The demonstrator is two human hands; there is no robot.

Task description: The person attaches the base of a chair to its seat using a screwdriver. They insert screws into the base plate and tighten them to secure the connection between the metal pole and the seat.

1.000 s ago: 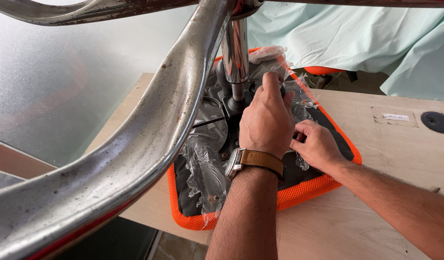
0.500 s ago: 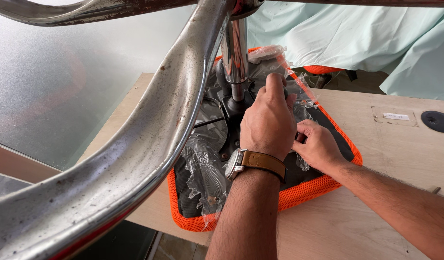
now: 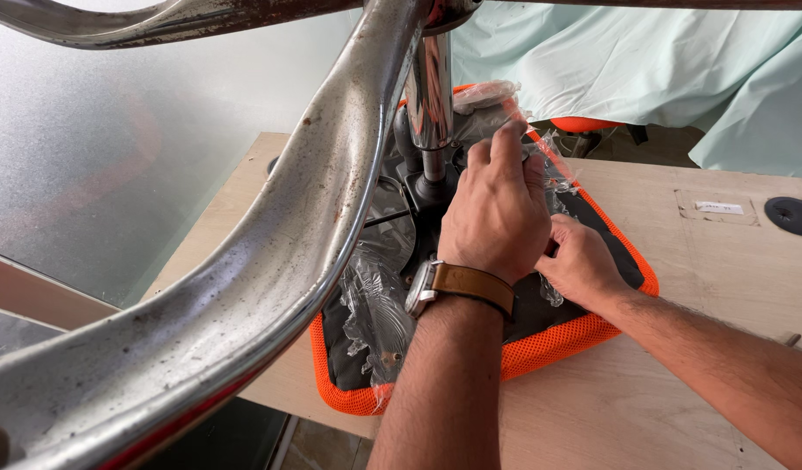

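Item: upturned office chair seat [image 3: 540, 348], orange mesh edge, black underside up, lying flat on a light wooden table [image 3: 679, 409]. Its chrome column [image 3: 430, 96] rises upright from the black mechanism plate [image 3: 418, 187] toward you, and a worn chrome base leg [image 3: 270, 252] sweeps across the near left of the view.

Item: clear plastic wrap [image 3: 375, 305], crumpled and loose over the seat underside, with more of it bunched by the column at the far edge.

Your left hand [image 3: 496, 218], with a brown-strapped wristwatch [image 3: 457, 283] on its wrist, lies palm down over the mechanism just right of the column. The fingers are curled forward onto the wrap there; whether they pinch it you cannot tell, as the back of the hand hides the tips.

Your right hand [image 3: 583, 261] sits just beside and below the left, touching it, its fingers tucked under that palm and out of sight.

Relation: the wrap runs from your fingertips away toward the far edge and leftward along the seat. Your left hand is the nearer to the column.

Background: pale green cloth [image 3: 644, 70] draped behind the table; a round black grommet [image 3: 792, 216] in the tabletop at far right.
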